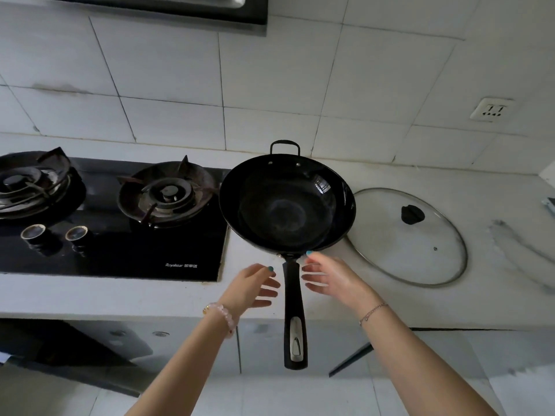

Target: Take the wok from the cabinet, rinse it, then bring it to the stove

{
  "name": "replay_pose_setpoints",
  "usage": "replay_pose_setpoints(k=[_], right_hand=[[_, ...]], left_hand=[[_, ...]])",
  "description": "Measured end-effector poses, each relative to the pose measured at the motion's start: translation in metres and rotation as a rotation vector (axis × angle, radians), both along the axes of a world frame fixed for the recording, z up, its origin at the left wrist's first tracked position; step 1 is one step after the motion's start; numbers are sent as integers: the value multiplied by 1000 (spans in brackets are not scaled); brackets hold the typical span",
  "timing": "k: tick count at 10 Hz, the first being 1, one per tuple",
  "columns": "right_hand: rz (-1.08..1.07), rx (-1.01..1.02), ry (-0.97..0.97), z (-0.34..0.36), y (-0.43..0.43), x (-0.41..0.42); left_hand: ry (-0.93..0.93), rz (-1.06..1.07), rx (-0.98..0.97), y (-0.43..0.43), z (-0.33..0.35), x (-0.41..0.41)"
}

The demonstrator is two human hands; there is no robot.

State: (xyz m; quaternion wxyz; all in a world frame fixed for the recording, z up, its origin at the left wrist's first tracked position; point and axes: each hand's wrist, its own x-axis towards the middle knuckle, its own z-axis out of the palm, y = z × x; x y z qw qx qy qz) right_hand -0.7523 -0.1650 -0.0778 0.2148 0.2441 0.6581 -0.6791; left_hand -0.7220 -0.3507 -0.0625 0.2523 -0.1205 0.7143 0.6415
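Beside the stove, on the table, the wok rests next to a glass lid, not on a burner, its handle jutting toward the person for easy reach. The left hand and right hand flank that handle, fingers spread, gripping nothing.

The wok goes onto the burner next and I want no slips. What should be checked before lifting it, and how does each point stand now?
1. Grip on handle: not ok; left hand and right hand lie open on either side, holding nothing.
2. Nothing in the wok: ok.
3. Nearer burner bare: ok.
4. Flame off: ok, none seen.
5. Clearance from lid: cannot tell; its rim and the wok's overlap in view.
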Motion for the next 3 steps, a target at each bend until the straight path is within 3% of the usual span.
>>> replay_pose_setpoints(k=[2,3], right_hand=[[-130,49,126,11,21,2],[-209,170,232,18,37,-1]], left_hand=[[101,33,134,5,7,-9],[101,75,220,12,8,-11]])
